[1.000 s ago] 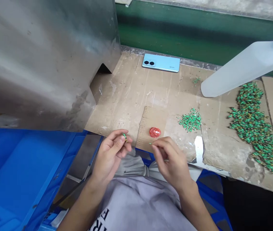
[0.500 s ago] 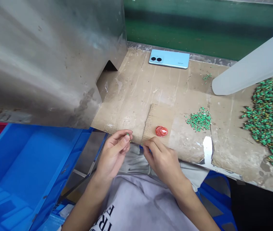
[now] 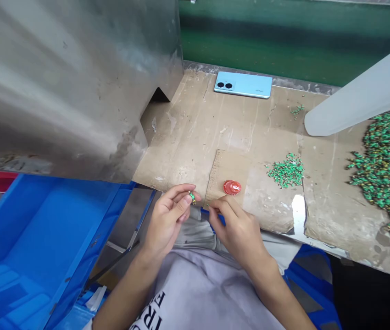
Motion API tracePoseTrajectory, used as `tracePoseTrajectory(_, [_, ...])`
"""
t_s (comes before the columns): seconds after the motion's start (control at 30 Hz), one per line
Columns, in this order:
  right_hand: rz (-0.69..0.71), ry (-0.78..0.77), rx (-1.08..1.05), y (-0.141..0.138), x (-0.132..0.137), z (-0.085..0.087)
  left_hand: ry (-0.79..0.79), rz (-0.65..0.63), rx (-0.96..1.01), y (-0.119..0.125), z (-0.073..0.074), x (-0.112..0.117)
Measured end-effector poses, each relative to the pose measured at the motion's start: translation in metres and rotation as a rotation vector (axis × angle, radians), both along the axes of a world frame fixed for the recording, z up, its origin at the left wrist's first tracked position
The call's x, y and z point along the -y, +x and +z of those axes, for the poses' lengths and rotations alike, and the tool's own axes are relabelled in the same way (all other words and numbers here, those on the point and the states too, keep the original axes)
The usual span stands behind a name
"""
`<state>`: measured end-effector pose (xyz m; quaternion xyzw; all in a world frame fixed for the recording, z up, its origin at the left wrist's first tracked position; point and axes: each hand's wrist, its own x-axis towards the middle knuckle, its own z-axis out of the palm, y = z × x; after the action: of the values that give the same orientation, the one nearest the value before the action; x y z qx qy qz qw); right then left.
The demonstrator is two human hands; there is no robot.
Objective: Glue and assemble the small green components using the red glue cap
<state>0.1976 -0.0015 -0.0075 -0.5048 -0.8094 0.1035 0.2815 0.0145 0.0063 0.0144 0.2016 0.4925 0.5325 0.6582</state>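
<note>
Between the thumb and fingers of my left hand (image 3: 167, 217) is a small green and gold figurine-like piece (image 3: 192, 198), partly covered by the fingertips. My right hand (image 3: 238, 224) is just to its right, its thumb and index finger pinched together; whatever sits between those tips is too small to make out. Close beyond my right hand, a small red dish (image 3: 232, 187) with glossy red contents rests on a cardboard piece (image 3: 227, 162). A little pile of tiny green parts (image 3: 287, 171) lies farther right.
At the right is a large heap of green and gold pieces (image 3: 386, 169), below a slanting white tube (image 3: 356, 94). A light blue phone (image 3: 243, 85) lies at the back. A metal housing (image 3: 78, 91) stands left, above a blue crate (image 3: 43, 238).
My left hand has moved slightly right, and more of the green piece shows at its fingertips. My right hand has shifted a little right, still pinched.
</note>
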Motion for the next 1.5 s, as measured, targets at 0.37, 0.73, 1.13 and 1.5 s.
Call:
tracePoseTrajectory(0.37, [-0.021, -0.04, -0.036, -0.001, -0.001, 0.0, 0.024, -0.017, -0.026, 0.001, 0.0, 0.001])
tracePoseTrajectory(0.73, [0.052, -0.222, -0.713, 0.01, 0.008, 0.029, 0.11, -0.184, -0.122, 0.007, 0.004, 0.008])
tracePoseTrajectory(1.13, [0.263, -0.264, -0.707, 0.024, 0.0, 0.033, 0.37, -0.26, -0.273, 0.013, 0.011, 0.014])
tracePoseTrajectory(1.5, [0.278, -0.319, -0.742, 0.025, -0.001, 0.031, 0.349, -0.288, -0.303, 0.009, 0.005, 0.014])
